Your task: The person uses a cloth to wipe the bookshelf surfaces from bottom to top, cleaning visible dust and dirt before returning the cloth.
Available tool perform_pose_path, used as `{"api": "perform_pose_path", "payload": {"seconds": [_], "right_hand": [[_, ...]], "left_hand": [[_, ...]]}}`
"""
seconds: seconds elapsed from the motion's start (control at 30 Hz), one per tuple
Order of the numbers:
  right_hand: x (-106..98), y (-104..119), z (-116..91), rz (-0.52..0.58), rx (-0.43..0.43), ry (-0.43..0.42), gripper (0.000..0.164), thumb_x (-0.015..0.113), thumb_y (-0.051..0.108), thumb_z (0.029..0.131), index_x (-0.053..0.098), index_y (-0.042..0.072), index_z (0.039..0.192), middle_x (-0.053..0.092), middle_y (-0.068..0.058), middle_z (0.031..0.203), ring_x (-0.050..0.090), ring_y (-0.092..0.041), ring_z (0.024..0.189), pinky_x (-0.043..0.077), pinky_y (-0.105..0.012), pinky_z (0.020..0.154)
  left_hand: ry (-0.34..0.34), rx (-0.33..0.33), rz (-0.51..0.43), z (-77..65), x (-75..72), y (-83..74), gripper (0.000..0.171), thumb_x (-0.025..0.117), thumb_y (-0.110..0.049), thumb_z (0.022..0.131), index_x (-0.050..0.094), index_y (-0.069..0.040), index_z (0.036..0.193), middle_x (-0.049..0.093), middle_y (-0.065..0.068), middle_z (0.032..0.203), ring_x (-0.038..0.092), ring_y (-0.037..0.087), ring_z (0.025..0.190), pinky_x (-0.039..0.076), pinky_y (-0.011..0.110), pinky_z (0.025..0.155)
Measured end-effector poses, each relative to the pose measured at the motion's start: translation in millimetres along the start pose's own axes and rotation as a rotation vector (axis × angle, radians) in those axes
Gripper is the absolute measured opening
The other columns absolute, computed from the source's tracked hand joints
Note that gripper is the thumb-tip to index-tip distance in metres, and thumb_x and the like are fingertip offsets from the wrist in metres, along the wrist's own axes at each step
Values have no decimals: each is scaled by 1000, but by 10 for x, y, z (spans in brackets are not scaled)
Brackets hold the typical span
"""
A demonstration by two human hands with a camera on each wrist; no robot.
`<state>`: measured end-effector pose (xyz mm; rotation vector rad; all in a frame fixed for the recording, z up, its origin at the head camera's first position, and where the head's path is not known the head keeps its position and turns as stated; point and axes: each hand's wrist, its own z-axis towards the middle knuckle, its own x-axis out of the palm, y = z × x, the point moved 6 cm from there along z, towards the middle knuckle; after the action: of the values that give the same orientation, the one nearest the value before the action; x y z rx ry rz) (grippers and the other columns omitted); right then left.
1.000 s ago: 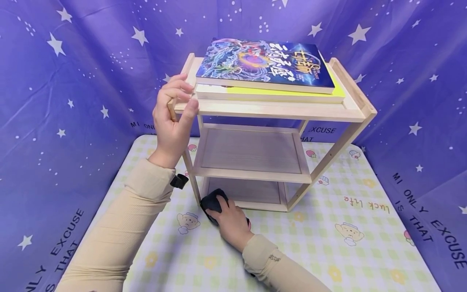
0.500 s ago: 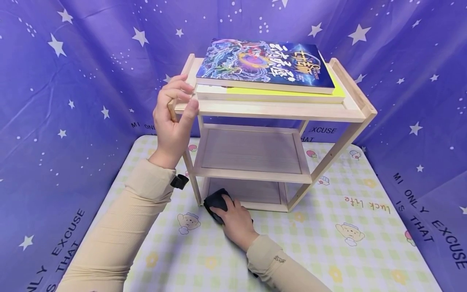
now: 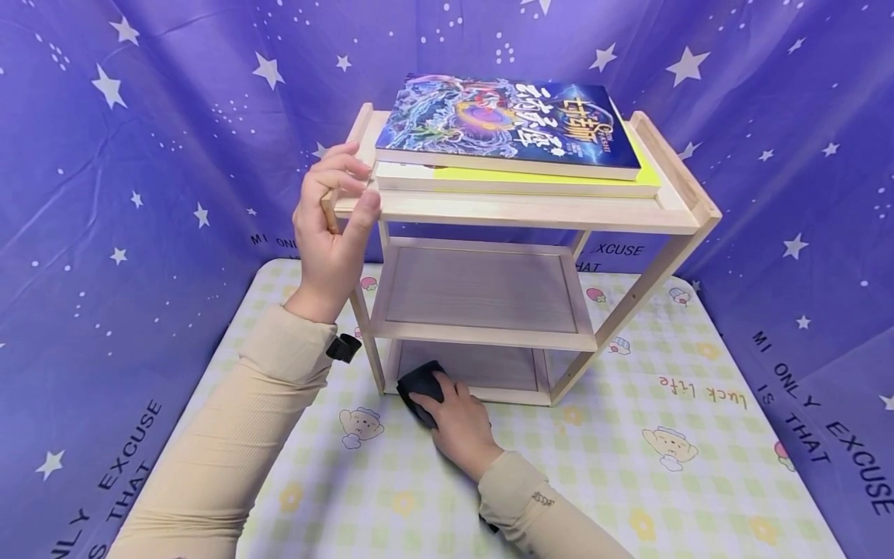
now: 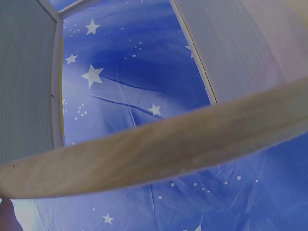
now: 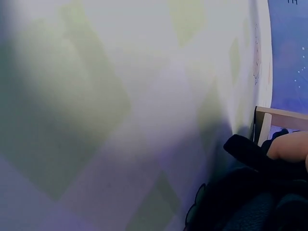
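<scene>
A small three-tier wooden shelf (image 3: pixel 482 330) stands upright on the table. My left hand (image 3: pixel 331 233) grips its top left corner, thumb at the front edge and fingers over the side rail. In the left wrist view a wooden side post (image 4: pixel 159 149) crosses close to the camera. Down at the lowest tier (image 3: pixel 482 366), my right hand (image 3: pixel 461 423) holds a folded black cloth (image 3: pixel 421 390) against the front edge, near the left leg. The right wrist view shows the dark cloth (image 5: pixel 240 197) bunched under a finger (image 5: pixel 288 147).
Two books lie stacked on the top tier: a blue illustrated one (image 3: pixel 503 124) over a yellow one (image 3: pixel 545 180). A checked tablecloth (image 3: pixel 608 481) covers the table. Purple star-patterned curtains (image 3: pixel 140 194) hang behind and on both sides.
My right hand and the black cloth have slid a little to the right along the lowest tier's front edge. The left hand and the shelf have stayed in place.
</scene>
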<state>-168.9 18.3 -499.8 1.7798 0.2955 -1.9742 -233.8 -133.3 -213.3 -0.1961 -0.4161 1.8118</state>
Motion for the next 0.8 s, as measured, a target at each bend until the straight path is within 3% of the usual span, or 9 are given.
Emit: {"api": "perform_pose_path", "payload": {"seconds": [0.43,0.8], "right_hand": [[-11,-80,-26,29,26,-7,60,78,16,77,63,34,132,51,-13,142,57,-35,115,58,-43,68],[-52,-176,-51,66,44,-39,58,76,14,75,65,30,129,53,-16,139,59,-36,112,54,-38,57]], "left_hand": [[-4,10,-6,3,0,0,45,60,-33,92,50,11,87,60,29,97,56,38,123,38,46,115],[1,4,2,1,0,1,50,60,-38,93,50,11,87,61,29,98,56,37,124,38,46,115]]}}
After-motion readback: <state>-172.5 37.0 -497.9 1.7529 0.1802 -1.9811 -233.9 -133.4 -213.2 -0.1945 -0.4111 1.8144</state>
